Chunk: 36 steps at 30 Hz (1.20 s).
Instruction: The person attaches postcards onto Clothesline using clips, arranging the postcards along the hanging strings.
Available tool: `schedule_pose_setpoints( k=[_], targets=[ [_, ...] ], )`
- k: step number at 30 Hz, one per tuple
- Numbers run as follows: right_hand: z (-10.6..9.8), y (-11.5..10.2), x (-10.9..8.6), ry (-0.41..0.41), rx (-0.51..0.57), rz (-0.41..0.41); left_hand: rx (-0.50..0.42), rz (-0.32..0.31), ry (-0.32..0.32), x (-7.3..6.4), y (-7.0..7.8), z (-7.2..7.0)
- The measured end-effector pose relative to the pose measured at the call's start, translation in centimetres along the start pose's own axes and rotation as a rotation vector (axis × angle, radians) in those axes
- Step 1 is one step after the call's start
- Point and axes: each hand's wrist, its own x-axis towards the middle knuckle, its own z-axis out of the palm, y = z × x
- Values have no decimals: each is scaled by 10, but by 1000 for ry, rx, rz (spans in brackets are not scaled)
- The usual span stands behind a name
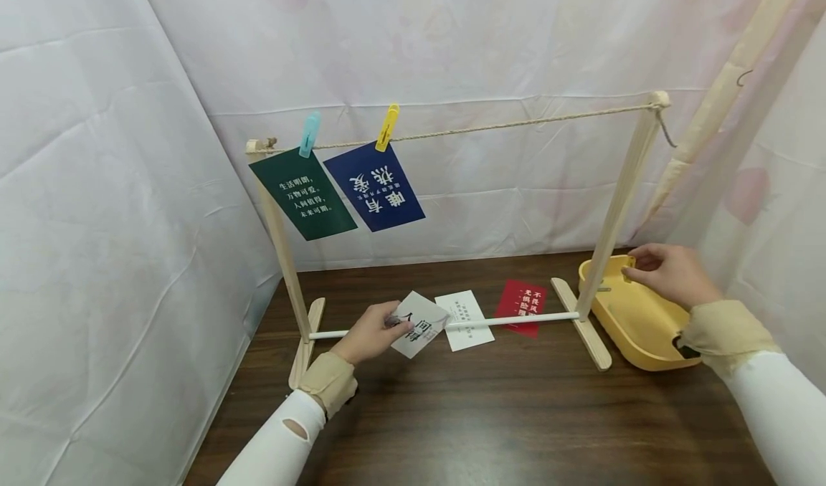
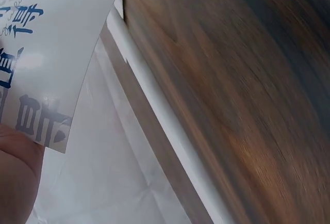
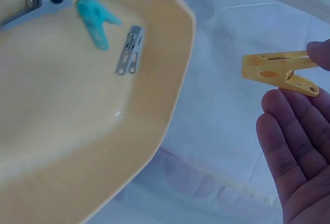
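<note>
My left hand [image 1: 372, 334] pinches a white card [image 1: 421, 326] with dark lettering, above the table near the rack's white crossbar [image 1: 516, 320]. Over the yellow tray [image 1: 635, 328] on the right, my right hand [image 1: 674, 274] pinches a yellow clothespin [image 3: 278, 68] between thumb and fingers. From the rope [image 1: 503, 125] hang a green card [image 1: 303, 198] under a light blue clothespin [image 1: 310, 133] and a blue card [image 1: 381, 188] under another yellow clothespin [image 1: 387, 127]. A second white card [image 1: 466, 321] and a red card [image 1: 521, 307] lie on the table by the crossbar.
Inside the tray are a teal clothespin [image 3: 94, 22], a small metal clip [image 3: 130, 50] and a larger grey clip [image 3: 38, 0]. The rack's right post [image 1: 616, 210] and foot [image 1: 584, 328] stand close beside the tray. White fabric [image 1: 452, 41] surrounds the wooden table [image 1: 484, 414].
</note>
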Motion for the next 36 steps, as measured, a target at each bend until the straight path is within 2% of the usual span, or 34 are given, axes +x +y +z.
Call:
schedule_pose_setpoints(
  k=[4, 8, 15, 23, 29, 36],
  targets=[
    [-1, -7, -4, 27, 20, 15, -51, -38, 49, 2, 5, 4],
    [-3, -17, -11, 56, 51, 38, -93, -47, 89, 6, 10, 8],
    [-7, -28, -20, 127, 137, 54, -187, 1, 141, 14, 17, 12],
    [-11, -41, -26, 182, 193, 35, -264, 14, 193, 23, 24, 18],
    [-15, -56, -31, 217, 209, 5, -317, 37, 239, 29, 33, 21],
    [-16, -68, -33, 246, 192, -37, -379, 48, 257, 34, 40, 24]
  ],
)
